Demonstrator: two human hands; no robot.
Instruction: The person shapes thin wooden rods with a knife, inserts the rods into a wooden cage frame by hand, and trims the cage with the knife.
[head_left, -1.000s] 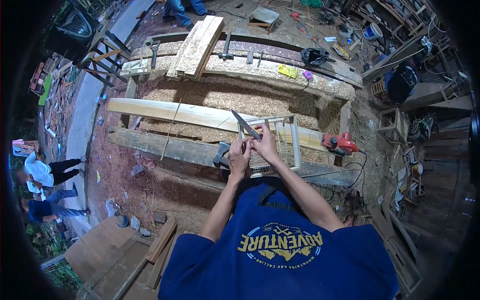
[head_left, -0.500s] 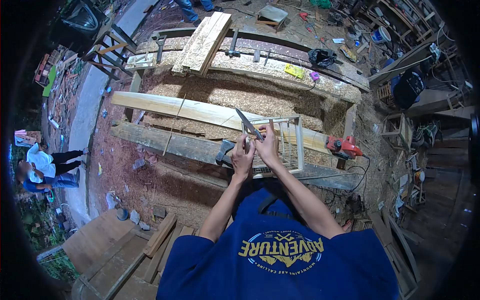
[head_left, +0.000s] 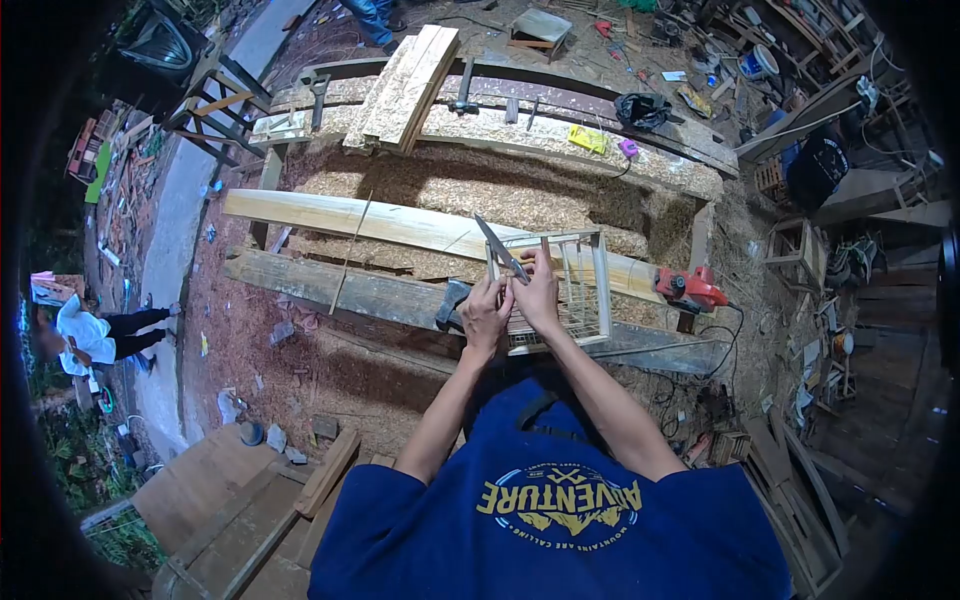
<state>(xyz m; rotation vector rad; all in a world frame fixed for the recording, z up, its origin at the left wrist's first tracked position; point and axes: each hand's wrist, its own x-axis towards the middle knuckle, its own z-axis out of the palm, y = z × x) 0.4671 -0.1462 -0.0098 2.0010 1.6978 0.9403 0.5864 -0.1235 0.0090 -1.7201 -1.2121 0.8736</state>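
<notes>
My right hand (head_left: 538,300) is wrapped around a knife (head_left: 497,245), its blade pointing up and to the left. Close beside it, my left hand (head_left: 486,316) has its fingers pinched together; whatever lies in them is too small to make out. Both hands are over a small wooden frame with thin slats, like a cage (head_left: 603,285), which rests at the near beam in front of my body. The dark head of an axe or hammer (head_left: 452,305) sits just left of my left hand.
A pale plank (head_left: 350,212) and a weathered beam (head_left: 330,283) cross ahead of me. A red power planer (head_left: 690,288) with a cord is at right. Stacked boards (head_left: 410,85), a hammer (head_left: 464,88) and a yellow item (head_left: 587,139) lie on the far bench. A person (head_left: 95,330) is at left.
My hands stay close together over the slatted frame, and the knife has shifted only slightly. At far left, a second person in blue is now mostly hidden behind the one in white.
</notes>
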